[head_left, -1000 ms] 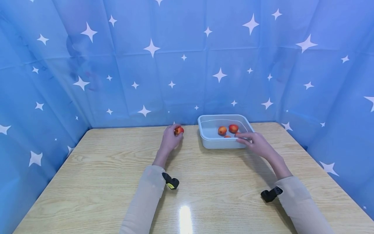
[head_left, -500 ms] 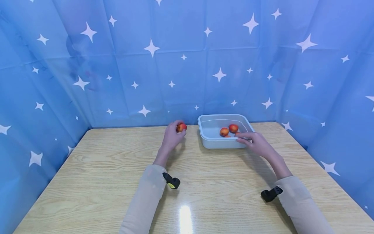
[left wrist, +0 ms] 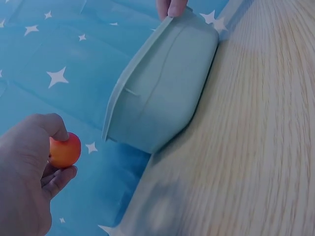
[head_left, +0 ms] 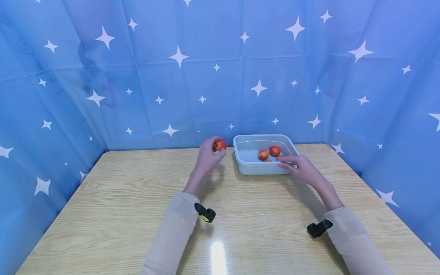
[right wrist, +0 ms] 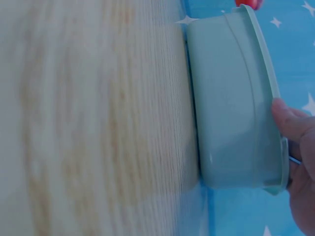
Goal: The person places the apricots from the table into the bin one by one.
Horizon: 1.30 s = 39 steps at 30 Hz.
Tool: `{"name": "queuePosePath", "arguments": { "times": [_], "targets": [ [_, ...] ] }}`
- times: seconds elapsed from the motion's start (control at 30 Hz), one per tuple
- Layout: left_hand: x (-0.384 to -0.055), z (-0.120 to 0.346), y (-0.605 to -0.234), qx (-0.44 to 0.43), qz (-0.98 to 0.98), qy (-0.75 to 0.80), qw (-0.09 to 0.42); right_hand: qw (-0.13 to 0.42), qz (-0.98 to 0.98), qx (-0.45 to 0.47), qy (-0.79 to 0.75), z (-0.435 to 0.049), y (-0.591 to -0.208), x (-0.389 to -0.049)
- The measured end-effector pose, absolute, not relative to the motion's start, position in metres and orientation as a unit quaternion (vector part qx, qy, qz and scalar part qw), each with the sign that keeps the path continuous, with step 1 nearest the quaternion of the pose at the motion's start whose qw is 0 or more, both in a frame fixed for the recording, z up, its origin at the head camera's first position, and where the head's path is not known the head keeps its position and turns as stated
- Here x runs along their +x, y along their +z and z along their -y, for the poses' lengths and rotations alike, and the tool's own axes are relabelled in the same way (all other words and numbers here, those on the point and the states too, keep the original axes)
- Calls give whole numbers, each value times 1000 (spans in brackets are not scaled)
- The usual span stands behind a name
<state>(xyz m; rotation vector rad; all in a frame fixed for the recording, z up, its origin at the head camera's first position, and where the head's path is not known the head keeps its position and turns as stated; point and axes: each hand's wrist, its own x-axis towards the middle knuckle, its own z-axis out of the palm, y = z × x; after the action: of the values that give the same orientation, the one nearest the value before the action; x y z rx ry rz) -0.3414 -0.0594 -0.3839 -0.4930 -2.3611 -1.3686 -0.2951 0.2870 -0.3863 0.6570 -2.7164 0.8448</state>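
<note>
A small red-orange fruit (head_left: 220,145) is held between the thumb and fingers of my left hand (head_left: 207,156), raised over the table just left of the plastic container (head_left: 264,169). In the left wrist view the fruit (left wrist: 65,150) shows round and smooth, pinched from above and below. My right hand (head_left: 304,168) grips the container's near right rim. Its thumb presses outside, as the right wrist view shows, while the fingers reach inside and are partly hidden. Several similar fruits (head_left: 274,151) lie in the container, some partly covered by the near wall and right fingers.
The pale wood table (head_left: 137,206) stretches in front of both forearms. A blue curtain (head_left: 213,88) with white stars hangs right behind its far edge and along both sides. Black wrist cameras (head_left: 204,212) sit on the sleeves.
My left hand has lifted the fruit and carried it rightward, closer to the container. One fruit inside the container has shifted slightly right. My right hand has stayed at the rim.
</note>
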Motion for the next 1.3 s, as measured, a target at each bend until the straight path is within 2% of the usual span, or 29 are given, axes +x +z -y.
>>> {"name": "queuePosePath", "arguments": {
  "times": [0.97, 1.3],
  "targets": [
    [-329, 20, -356, -246, 800, -510, 200, 114, 923, 229, 289, -288, -387, -297],
    [-326, 4, -356, -256, 802, -507, 182, 111, 924, 230, 285, -287, -387, -296]
  ]
}}
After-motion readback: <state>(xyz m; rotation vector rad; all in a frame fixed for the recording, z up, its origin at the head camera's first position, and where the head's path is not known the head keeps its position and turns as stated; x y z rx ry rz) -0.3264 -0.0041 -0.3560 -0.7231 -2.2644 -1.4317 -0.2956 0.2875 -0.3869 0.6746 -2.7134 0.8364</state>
